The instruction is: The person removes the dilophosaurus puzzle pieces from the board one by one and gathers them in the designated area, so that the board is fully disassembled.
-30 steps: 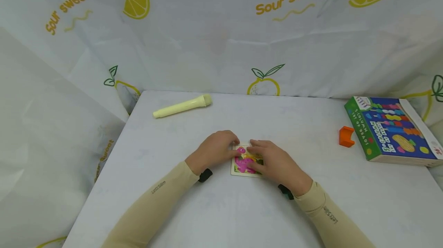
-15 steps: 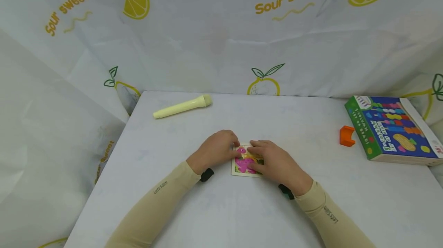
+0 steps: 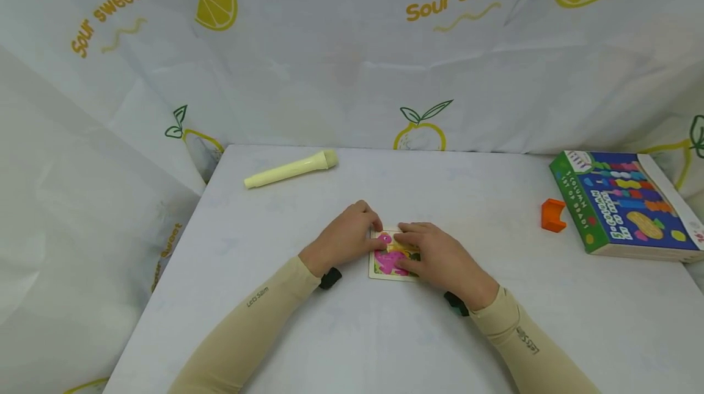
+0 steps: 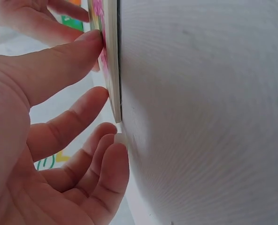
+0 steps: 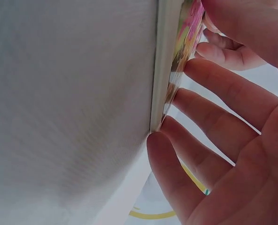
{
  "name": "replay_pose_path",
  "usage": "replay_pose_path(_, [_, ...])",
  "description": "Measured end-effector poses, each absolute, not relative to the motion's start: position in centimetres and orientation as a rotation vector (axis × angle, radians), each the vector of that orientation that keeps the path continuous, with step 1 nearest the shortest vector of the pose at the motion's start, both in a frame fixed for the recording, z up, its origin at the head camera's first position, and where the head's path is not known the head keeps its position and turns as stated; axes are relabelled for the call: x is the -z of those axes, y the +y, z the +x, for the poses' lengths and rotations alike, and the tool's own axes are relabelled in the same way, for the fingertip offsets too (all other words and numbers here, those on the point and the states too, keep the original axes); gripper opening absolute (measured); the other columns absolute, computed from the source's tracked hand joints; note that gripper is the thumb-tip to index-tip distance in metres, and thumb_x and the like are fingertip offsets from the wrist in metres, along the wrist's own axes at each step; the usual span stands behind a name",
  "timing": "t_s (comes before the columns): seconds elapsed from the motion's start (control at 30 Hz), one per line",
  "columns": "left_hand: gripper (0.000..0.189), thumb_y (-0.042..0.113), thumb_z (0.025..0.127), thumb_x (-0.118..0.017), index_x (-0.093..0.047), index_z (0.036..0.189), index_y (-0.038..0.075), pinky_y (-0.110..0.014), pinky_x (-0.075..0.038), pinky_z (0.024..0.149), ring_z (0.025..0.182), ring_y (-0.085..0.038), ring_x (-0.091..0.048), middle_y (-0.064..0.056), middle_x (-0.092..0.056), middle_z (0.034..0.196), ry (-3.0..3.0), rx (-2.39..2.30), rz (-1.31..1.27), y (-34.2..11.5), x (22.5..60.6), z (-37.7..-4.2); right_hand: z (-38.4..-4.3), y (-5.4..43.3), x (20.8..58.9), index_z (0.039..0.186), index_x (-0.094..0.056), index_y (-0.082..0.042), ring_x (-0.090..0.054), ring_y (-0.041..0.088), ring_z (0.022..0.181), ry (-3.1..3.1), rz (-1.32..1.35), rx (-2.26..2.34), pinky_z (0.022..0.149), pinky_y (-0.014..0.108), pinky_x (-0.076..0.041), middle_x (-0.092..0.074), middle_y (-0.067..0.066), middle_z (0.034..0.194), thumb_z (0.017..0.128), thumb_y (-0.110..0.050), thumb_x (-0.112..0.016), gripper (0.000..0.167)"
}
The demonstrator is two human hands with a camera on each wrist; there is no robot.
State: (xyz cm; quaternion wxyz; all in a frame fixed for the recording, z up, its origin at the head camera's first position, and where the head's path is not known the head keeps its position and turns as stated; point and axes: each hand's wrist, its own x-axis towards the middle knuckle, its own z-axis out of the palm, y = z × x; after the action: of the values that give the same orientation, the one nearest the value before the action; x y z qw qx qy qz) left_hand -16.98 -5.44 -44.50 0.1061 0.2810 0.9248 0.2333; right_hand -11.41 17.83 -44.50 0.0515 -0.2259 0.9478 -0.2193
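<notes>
Your left hand [image 3: 345, 239] and right hand [image 3: 437, 256] both rest on the small puzzle board [image 3: 392, 262], which lies flat on the white table [image 3: 352, 321] just in front of you. The fingers lie fairly straight rather than curled round it, their tips pressing on its face and edges, likely to keep it from sliding. Neither hand lifts it; a pink piece [image 3: 384, 238] sits between your fingertips.

On the white table [image 3: 286, 321], a pale yellow flashlight [image 3: 290, 169] lies near the far left corner, while a colourful bead-toy box [image 3: 624, 204] sits at the right edge with a small orange block [image 3: 552, 215] just beside its left side.
</notes>
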Motion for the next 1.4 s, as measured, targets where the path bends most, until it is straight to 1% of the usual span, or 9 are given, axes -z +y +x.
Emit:
replay_pose_path(0.17, [0.035, 0.042, 0.099, -0.080, -0.075, 0.116, 0.011, -0.032, -0.055, 0.096, 0.104, -0.016, -0.060, -0.003, -0.060, 0.122, 2.705, -0.702, 0.797, -5.4, 44.4, -17.0, -11.4, 17.7, 44.5, 0.136, -0.075, -0.005, -0.058, 0.037, 0.145, 2.893, -0.687, 0.677, 0.116, 0.053, -0.051, -0.063, 0.014, 0.155, 0.093, -0.027, -0.088, 0.050])
replay_pose_path(0.37, [0.035, 0.040, 0.097, -0.083, -0.074, 0.117, 0.011, -0.029, -0.053, 0.088, 0.095, -0.015, -0.059, 0.000, -0.064, 0.110, 2.681, -0.757, 0.753, -5.3, 44.4, -17.2, -11.5, 17.7, 44.6, 0.136, -0.075, -0.005, -0.058, 0.037, 0.144, 2.900, -0.686, 0.674, 0.117, 0.053, -0.050, -0.064, 0.014, 0.155, 0.093, -0.026, -0.088, 0.050])
replay_pose_path(0.63, [0.039, 0.035, 0.094, -0.087, -0.074, 0.122, 0.010, -0.027, -0.053, 0.086, 0.095, -0.014, -0.061, 0.001, -0.067, 0.104, 2.629, -0.877, 0.721, -5.3, 44.8, -17.5, -11.5, 17.8, 44.7, 0.136, -0.075, -0.006, -0.057, 0.037, 0.145, 2.895, -0.677, 0.679, 0.117, 0.053, -0.050, -0.063, 0.013, 0.156, 0.093, -0.026, -0.087, 0.049])
replay_pose_path(0.73, [0.035, 0.036, 0.096, -0.085, -0.077, 0.121, 0.013, -0.027, -0.053, 0.086, 0.094, -0.012, -0.061, 0.003, -0.067, 0.103, 2.598, -0.923, 0.711, -5.6, 45.0, -17.8, -11.5, 17.8, 44.7, 0.135, -0.075, -0.006, -0.058, 0.037, 0.144, 2.898, -0.681, 0.683, 0.116, 0.053, -0.051, -0.063, 0.014, 0.155, 0.093, -0.026, -0.087, 0.048])
replay_pose_path(0.97, [0.014, 0.035, 0.102, -0.076, -0.080, 0.112, 0.026, -0.033, -0.054, 0.089, 0.095, -0.012, -0.065, 0.012, -0.072, 0.099, 2.497, -1.076, 0.626, -6.3, 45.1, -18.3, -11.5, 17.7, 44.6, 0.135, -0.076, -0.006, -0.059, 0.037, 0.143, 2.895, -0.673, 0.688, 0.115, 0.053, -0.051, -0.063, 0.015, 0.155, 0.093, -0.026, -0.087, 0.048])
replay_pose_path(1.1, [0.009, 0.033, 0.103, -0.075, -0.080, 0.108, 0.028, -0.033, -0.053, 0.088, 0.093, -0.012, -0.065, 0.010, -0.076, 0.094, 2.464, -1.119, 0.603, -6.7, 44.9, -18.5, -11.6, 17.7, 44.5, 0.134, -0.076, -0.006, -0.059, 0.038, 0.143, 2.893, -0.677, 0.685, 0.116, 0.054, -0.051, -0.064, 0.015, 0.154, 0.093, -0.027, -0.087, 0.048])
replay_pose_path(1.2, [0.009, 0.033, 0.102, -0.077, -0.081, 0.107, 0.027, -0.031, -0.052, 0.083, 0.087, -0.012, -0.065, 0.006, -0.077, 0.091, 2.437, -1.162, 0.572, -7.0, 44.7, -18.7, -11.6, 17.6, 44.4, 0.135, -0.075, -0.006, -0.060, 0.037, 0.142, 2.888, -0.668, 0.685, 0.115, 0.054, -0.051, -0.064, 0.014, 0.154, 0.093, -0.027, -0.088, 0.048])
replay_pose_path(1.33, [0.009, 0.033, 0.101, -0.078, -0.081, 0.108, 0.027, -0.030, -0.053, 0.078, 0.083, -0.013, -0.065, 0.002, -0.078, 0.092, 2.396, -1.223, 0.516, -8.3, 44.4, -19.0, -11.6, 17.7, 44.2, 0.139, -0.070, -0.006, -0.059, 0.036, 0.142, 2.869, -0.635, 0.697, 0.116, 0.054, -0.050, -0.062, 0.013, 0.156, 0.093, -0.027, -0.087, 0.053])
replay_pose_path(1.4, [0.010, 0.033, 0.101, -0.079, -0.081, 0.108, 0.026, -0.030, -0.054, 0.079, 0.085, -0.015, -0.067, 0.002, -0.078, 0.095, 2.391, -1.242, 0.472, -9.5, 44.1, -19.2, -11.6, 17.7, 44.2, 0.142, -0.068, -0.006, -0.058, 0.036, 0.144, 2.856, -0.615, 0.708, 0.117, 0.055, -0.049, -0.060, 0.013, 0.158, 0.094, -0.027, -0.087, 0.055])
